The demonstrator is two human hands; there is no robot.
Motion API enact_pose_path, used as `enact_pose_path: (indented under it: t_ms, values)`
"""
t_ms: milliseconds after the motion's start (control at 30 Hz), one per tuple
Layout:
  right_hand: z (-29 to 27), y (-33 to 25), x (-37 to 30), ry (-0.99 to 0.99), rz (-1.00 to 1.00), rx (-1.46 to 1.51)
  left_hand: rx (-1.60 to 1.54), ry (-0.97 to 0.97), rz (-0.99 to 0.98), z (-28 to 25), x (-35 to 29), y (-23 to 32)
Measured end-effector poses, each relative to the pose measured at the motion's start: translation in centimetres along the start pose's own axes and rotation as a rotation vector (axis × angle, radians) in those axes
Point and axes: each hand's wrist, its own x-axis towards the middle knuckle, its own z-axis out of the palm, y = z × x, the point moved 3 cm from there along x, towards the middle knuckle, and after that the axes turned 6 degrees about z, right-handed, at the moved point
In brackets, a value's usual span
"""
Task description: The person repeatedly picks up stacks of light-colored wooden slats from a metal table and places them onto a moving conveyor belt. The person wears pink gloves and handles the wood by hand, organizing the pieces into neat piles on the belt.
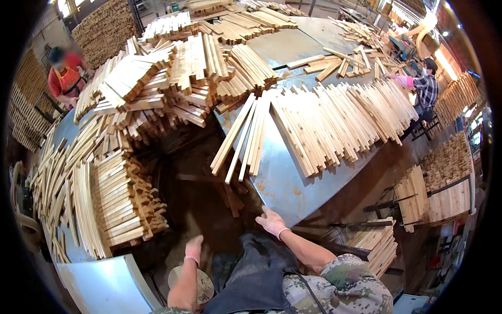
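My right hand (273,223), in a thin pale pink glove, touches the near corner of a metal-topped table (285,196). Its thumb stands apart from the other fingers, and it holds no strip. My left hand (193,248), gloved the same way, hangs low over the dark gap between the tables; its fingers are too blurred to tell their pose, and nothing shows in it. Beyond my right hand, a few loose wood strips (244,138) jut over the table's edge. Beside them a broad row of wood strips (340,125) lies side by side.
To the left, stacked strips (120,201) and a high heap of wood (157,78) cover another table. A person in red (67,78) stands far left; another in a checked shirt (426,89) works far right. Wood on a rack (374,243) stands near my right elbow.
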Motion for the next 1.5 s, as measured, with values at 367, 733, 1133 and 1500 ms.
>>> enact_pose_path:
  t_ms: [367,733,1133,1500]
  values:
    - [-5.7,-8.6,14.0,0.253,-0.019,0.197,0.365,-0.233,0.262,14.0,21.7,35.9]
    - [-12.0,-1.9,14.0,0.350,0.168,0.142,0.495,-0.587,0.384,31.2,11.2,36.1]
    - [-18.4,7.0,-3.5,0.247,0.309,0.546,0.039,-0.579,0.199,46.7,8.6,30.2]
    - [-6.4,1.7,0.3,-0.294,0.086,-0.203,0.271,-0.506,-0.052,16.0,5.8,23.7]
